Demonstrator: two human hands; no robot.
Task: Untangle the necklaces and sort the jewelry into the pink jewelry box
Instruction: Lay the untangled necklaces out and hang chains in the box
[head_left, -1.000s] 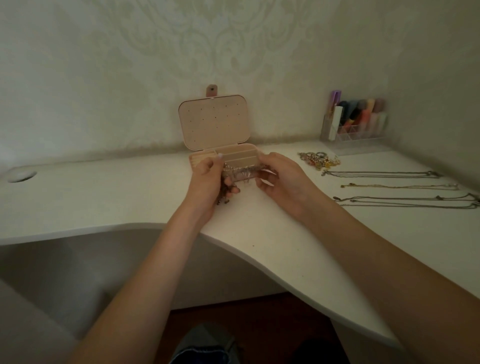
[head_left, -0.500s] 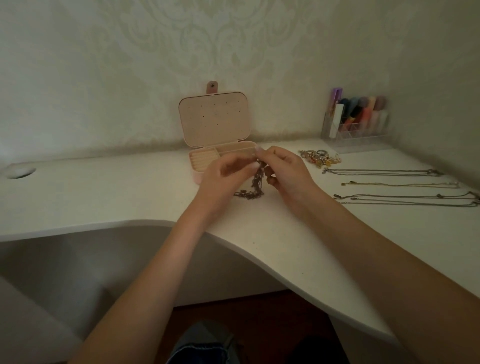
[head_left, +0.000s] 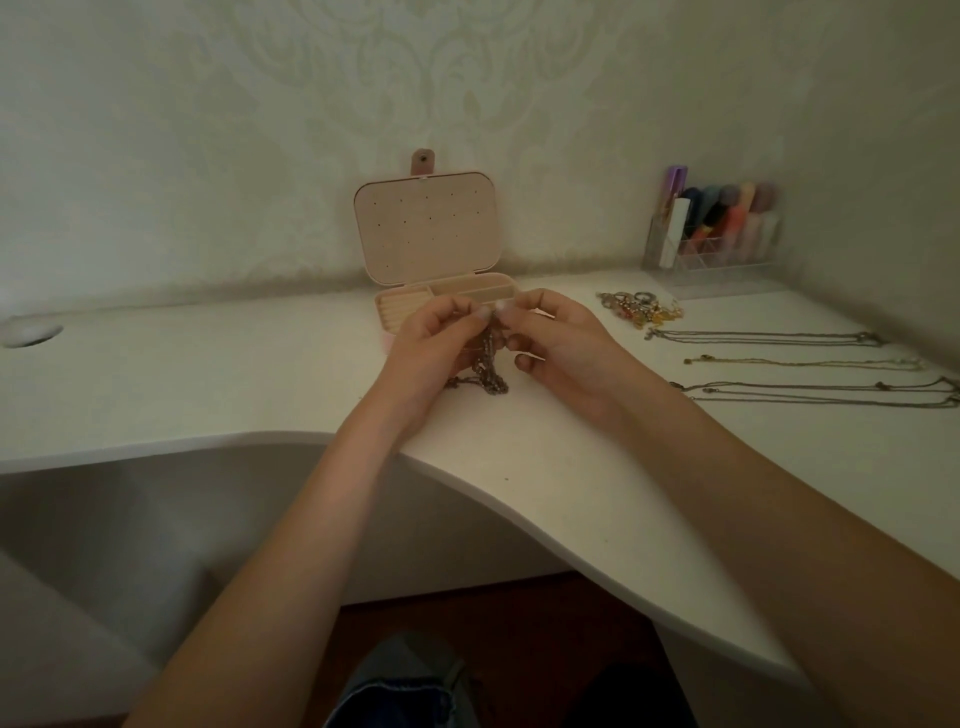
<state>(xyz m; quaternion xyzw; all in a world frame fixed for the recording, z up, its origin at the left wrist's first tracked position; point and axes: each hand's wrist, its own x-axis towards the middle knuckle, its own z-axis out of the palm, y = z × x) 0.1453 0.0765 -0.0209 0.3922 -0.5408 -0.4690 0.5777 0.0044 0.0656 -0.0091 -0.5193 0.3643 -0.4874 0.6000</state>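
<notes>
Both hands meet just in front of the open pink jewelry box (head_left: 447, 296), over the white bench (head_left: 208, 374). Left hand (head_left: 431, 348) and right hand (head_left: 566, 343) each pinch the top of a dark tangled chain (head_left: 485, 364), fingertips nearly touching; fingers narrow, closed on the chain, the rest loosely curled. The chain is lifted so most of it hangs, its lower loops pooled on the bench below, probably so its weight pulls the strands straight and shows where the knot sits. Box lid stands upright against the wall, compartments exposed and near, ready for sorting; its contents cannot be made out. To the right, three necklaces (head_left: 779, 364) lie stretched in parallel lines, well apart from one another, apparently laid out so they don't snarl. Near their left ends sits a small heap of rings and charms (head_left: 639, 306), not yet boxed. A clear organizer (head_left: 711, 234) holds coloured items in the corner. Judgement: untangling stage, last knot; boxing not begun.
</notes>
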